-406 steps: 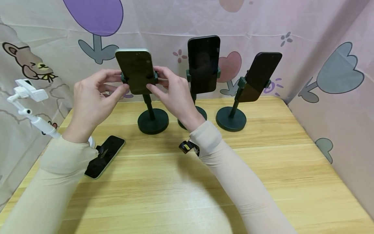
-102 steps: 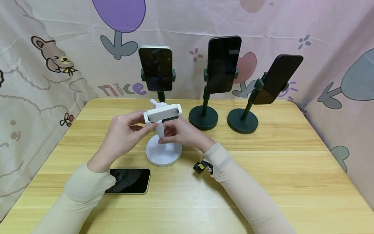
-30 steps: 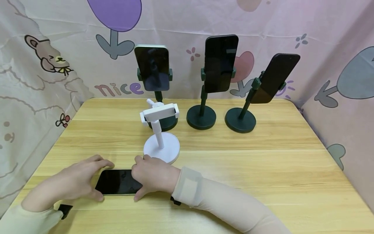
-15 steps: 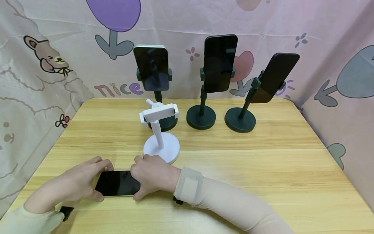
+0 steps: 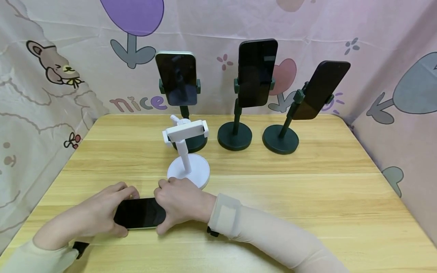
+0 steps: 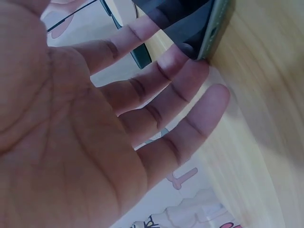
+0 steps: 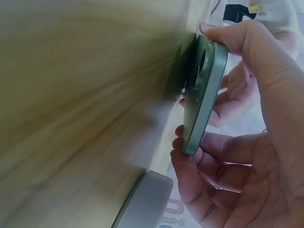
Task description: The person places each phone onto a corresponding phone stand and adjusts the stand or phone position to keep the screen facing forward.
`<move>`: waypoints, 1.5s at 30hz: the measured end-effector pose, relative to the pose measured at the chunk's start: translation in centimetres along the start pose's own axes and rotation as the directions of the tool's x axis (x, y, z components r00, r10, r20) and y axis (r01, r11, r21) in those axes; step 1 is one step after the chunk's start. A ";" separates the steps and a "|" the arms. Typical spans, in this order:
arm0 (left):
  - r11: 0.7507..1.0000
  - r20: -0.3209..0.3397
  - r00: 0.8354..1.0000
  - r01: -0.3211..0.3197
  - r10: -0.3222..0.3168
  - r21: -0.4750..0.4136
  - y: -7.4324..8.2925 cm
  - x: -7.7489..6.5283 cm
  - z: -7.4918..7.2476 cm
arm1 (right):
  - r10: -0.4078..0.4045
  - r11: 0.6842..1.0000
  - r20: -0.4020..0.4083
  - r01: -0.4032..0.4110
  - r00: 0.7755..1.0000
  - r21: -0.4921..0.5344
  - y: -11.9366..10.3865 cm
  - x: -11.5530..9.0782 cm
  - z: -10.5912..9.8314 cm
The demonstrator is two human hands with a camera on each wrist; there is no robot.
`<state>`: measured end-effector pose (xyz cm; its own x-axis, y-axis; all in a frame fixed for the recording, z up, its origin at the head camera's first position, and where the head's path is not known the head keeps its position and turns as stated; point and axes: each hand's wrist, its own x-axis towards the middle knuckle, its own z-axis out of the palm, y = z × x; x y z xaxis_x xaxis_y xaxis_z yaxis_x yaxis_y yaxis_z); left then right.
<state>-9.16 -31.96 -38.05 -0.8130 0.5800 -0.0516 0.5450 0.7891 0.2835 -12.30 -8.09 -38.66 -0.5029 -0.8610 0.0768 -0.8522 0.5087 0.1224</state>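
Note:
A smartphone [image 5: 139,214] with a black screen and pale green edge lies lengthwise between both hands near the table front. My left hand [image 5: 97,212] holds its left end, thumb on the near edge and fingers on the far edge. My right hand [image 5: 184,201] grips the right end, hiding it in the head view. In the right wrist view, thumb and fingertips pinch the phone's green frame [image 7: 211,95], with the camera bump facing the table. Just behind the right hand stands a white phone stand [image 5: 185,131], its clamp holding nothing.
Along the back stand three dark green phone stands [image 5: 235,137], each clamping a dark phone: left [image 5: 177,77], middle [image 5: 257,72] and a tilted right one [image 5: 321,91]. The white stand overlaps the left one. A patterned curtain [image 5: 211,22] borders the wooden table [image 5: 324,197].
Earlier, both hands handled the left green stand's phone, then the white stand's clamp, which moved to centre. They now hold the table phone; left fingers have shifted slightly right in the last half second.

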 end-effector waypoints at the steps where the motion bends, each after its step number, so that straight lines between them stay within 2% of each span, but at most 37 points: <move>1: 1.000 -0.003 1.000 -0.005 0.005 0.000 0.0 0.1 0.0 | 0.002 1.000 -0.001 -0.002 1.000 0.002 0.1 -0.1 0.0; 15: 0.998 -0.052 0.997 -0.065 0.064 -0.017 0.3 0.8 0.3 | 0.025 0.999 -0.035 -0.024 0.999 0.042 1.1 -0.7 -0.5; 24: 0.997 -0.105 0.991 -0.082 0.082 -0.002 1.1 1.0 0.0 | 0.034 0.977 -0.003 -0.033 0.999 0.210 2.5 -1.2 -1.8; 28: 0.995 -0.157 0.983 -0.096 0.097 0.016 1.7 1.2 -0.4 | 0.032 0.957 -0.002 -0.030 0.999 0.289 3.2 -1.7 -2.7; 33: 0.994 -0.213 0.971 -0.111 0.113 0.017 2.7 1.3 -0.8 | 0.015 0.947 -0.024 -0.007 1.000 0.320 3.8 -2.4 -4.0; 37: 0.990 -0.250 0.958 -0.139 0.138 0.013 3.5 1.5 -1.2 | -0.006 0.939 -0.039 0.019 0.999 0.343 4.1 -3.1 -5.3; 45: 0.976 -0.298 0.933 -0.217 0.200 -0.025 4.9 1.6 -1.9 | -0.045 0.904 -0.028 0.052 0.999 0.425 4.5 -4.6 -7.8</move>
<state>-8.18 -27.53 -34.93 -0.7108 0.6389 0.2943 0.7033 0.6388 0.3120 -12.67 -1.81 -30.76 -0.4602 -0.8823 0.0985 -0.8577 0.4131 -0.3062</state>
